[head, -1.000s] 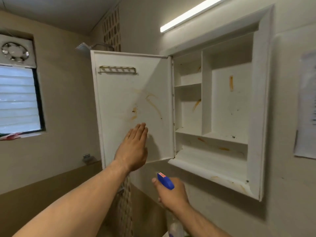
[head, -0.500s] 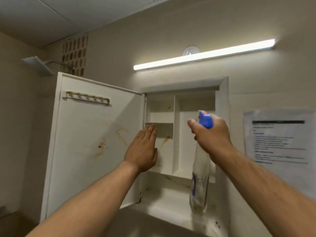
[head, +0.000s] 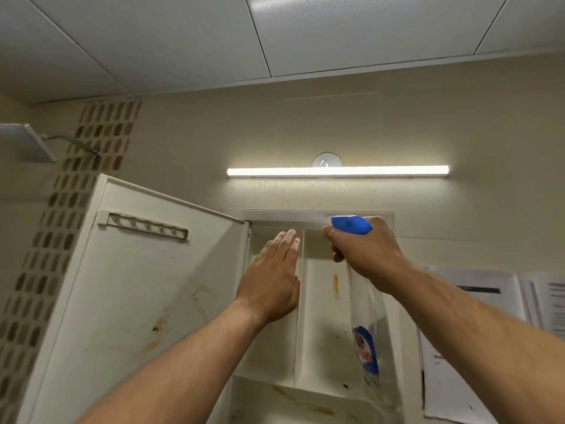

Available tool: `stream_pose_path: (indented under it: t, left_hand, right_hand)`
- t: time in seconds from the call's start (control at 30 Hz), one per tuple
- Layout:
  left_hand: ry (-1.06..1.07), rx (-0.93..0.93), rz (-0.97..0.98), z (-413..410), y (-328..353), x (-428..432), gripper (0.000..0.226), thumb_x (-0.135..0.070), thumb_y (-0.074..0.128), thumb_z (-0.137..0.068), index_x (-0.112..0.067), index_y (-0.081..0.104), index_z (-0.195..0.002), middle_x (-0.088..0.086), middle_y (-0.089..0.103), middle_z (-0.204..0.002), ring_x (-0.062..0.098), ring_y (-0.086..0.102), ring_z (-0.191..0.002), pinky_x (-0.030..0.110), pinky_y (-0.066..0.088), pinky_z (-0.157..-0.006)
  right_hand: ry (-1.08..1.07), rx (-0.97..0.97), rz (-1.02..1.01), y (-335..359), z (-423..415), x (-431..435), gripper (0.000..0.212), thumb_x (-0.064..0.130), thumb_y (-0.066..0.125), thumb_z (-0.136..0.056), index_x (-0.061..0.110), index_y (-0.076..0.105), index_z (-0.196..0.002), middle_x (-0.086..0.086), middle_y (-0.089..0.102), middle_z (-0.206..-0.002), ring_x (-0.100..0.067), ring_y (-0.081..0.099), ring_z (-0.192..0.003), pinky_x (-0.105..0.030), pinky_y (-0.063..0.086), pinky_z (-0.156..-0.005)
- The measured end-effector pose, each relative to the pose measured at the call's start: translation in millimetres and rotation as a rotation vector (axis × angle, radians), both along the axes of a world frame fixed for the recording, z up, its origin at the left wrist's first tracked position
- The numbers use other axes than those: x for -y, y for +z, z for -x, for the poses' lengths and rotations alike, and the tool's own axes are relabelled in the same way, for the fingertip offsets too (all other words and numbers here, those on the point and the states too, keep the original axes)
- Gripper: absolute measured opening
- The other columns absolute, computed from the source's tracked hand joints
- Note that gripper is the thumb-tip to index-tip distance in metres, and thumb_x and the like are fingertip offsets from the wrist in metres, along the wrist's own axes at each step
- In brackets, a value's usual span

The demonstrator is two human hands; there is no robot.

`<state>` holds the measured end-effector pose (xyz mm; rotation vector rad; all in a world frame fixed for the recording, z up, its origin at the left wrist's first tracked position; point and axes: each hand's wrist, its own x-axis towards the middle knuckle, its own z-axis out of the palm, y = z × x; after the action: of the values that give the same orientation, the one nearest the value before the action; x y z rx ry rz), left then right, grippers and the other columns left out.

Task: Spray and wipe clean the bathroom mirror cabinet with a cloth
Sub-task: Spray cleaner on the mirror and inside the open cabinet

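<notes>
The white wall cabinet (head: 316, 216) stands open, its door (head: 128, 295) swung out to the left with brown-orange stains on its inner face. More stains mark the back panel and lower shelf inside. My right hand (head: 363, 252) grips the neck of a clear spray bottle (head: 367, 338) with a blue trigger head, held up at the cabinet's top edge, nozzle pointing left. My left hand (head: 272, 283) is flat with straight fingers, raised in front of the left compartment beside the door's hinge edge. No cloth is in view.
A lit tube light (head: 336, 171) runs above the cabinet. Paper notices (head: 477, 347) hang on the wall to the right. A shower head (head: 27, 142) sticks out at upper left beside a strip of brown mosaic tiles (head: 61, 228).
My right hand lifted the spray bottle from below the cabinet up to its top edge. My left hand shifted from the door's inner face to the left compartment. The view tilted upward.
</notes>
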<state>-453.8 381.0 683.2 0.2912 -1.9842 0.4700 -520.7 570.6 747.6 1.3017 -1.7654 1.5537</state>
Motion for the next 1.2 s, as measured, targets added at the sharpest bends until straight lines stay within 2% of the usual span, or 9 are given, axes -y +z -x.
stream_pose_path:
  t: [0.1,0.37,0.5,0.6,0.8,0.93,1.0,1.13,1.2]
  left_hand:
    - [0.02,0.036,-0.02,-6,0,6,0.072,-0.028,0.035,-0.1,-0.011,0.005,-0.164,0.006,-0.002,-0.173,0.02,-0.004,-0.159,0.032,-0.006,-0.127]
    - [0.058,0.096,-0.069,-3,10,7,0.071,-0.024,0.033,-0.101,-0.012,0.002,-0.164,0.006,-0.005,-0.173,0.019,-0.008,-0.159,0.033,-0.005,-0.127]
    - [0.062,0.158,-0.111,15,12,-2,0.072,-0.029,0.033,-0.103,-0.018,-0.002,-0.164,0.003,-0.005,-0.173,0.019,-0.006,-0.159,0.036,0.0,-0.129]
    - [0.062,0.217,-0.121,31,10,-10,0.078,-0.038,0.038,-0.102,-0.021,-0.007,-0.164,0.002,-0.013,-0.172,0.021,-0.011,-0.159,0.039,-0.002,-0.128]
    - [-0.008,0.423,-0.359,56,-7,-19,0.088,-0.057,0.038,-0.103,-0.012,-0.006,-0.164,0.009,-0.017,-0.171,0.024,-0.02,-0.157,0.042,-0.003,-0.129]
    - [-0.039,0.21,-0.274,59,-28,-18,0.08,-0.056,0.032,-0.104,-0.013,0.002,-0.165,0.01,-0.013,-0.171,0.025,-0.015,-0.158,0.047,-0.004,-0.129]
    - [-0.104,0.114,-0.215,62,-47,-19,0.076,-0.054,0.029,-0.104,-0.014,0.006,-0.165,0.007,-0.009,-0.172,0.023,-0.011,-0.159,0.044,-0.005,-0.129]
    - [-0.128,0.272,-0.124,72,-108,-20,0.079,-0.059,0.02,-0.102,-0.017,-0.004,-0.164,0.004,-0.013,-0.172,0.018,-0.015,-0.158,0.039,-0.011,-0.127]
    - [-0.063,0.343,-0.097,76,-140,-18,0.082,-0.063,0.013,-0.101,-0.016,-0.014,-0.162,0.003,-0.02,-0.17,0.017,-0.023,-0.156,0.043,-0.014,-0.127]
  right_hand:
    - [-0.029,0.04,0.027,8,-4,6,0.026,0.032,0.07,-0.097,0.006,0.066,-0.095,-0.011,0.064,-0.078,-0.02,0.063,-0.068,-0.033,0.057,-0.064]
    - [-0.16,0.167,0.139,18,28,-36,0.03,0.036,0.075,-0.093,0.009,0.066,-0.099,-0.01,0.073,-0.085,-0.017,0.068,-0.063,-0.025,0.048,-0.057]
    - [-0.283,0.144,0.119,9,48,-62,0.032,0.039,0.073,-0.094,0.009,0.063,-0.092,-0.01,0.067,-0.081,-0.017,0.066,-0.059,-0.021,0.043,-0.051]
    - [-0.27,0.138,0.096,3,56,-78,0.033,0.039,0.074,-0.093,0.007,0.065,-0.095,-0.01,0.074,-0.087,-0.022,0.073,-0.073,-0.025,0.046,-0.057]
    - [-0.251,0.177,0.041,-39,65,-87,0.038,0.039,0.071,-0.095,0.001,0.064,-0.092,-0.007,0.06,-0.067,-0.015,0.058,-0.053,-0.024,0.049,-0.053]
    - [-0.249,0.099,-0.03,-81,67,-92,0.031,0.037,0.068,-0.098,0.01,0.068,-0.081,-0.006,0.072,-0.072,-0.021,0.07,-0.066,-0.023,0.05,-0.059]
    - [-0.231,0.137,-0.014,-104,69,-92,0.03,0.034,0.068,-0.098,0.012,0.067,-0.078,0.002,0.068,-0.062,-0.012,0.065,-0.055,-0.021,0.05,-0.053]
    - [-0.242,0.268,-0.016,-161,77,-84,0.034,0.035,0.068,-0.098,0.007,0.064,-0.079,-0.005,0.062,-0.062,-0.018,0.059,-0.056,-0.035,0.058,-0.059]
    - [-0.227,0.317,-0.016,-183,80,-82,0.031,0.038,0.068,-0.097,0.01,0.066,-0.083,-0.008,0.069,-0.073,-0.017,0.066,-0.064,-0.029,0.056,-0.059]
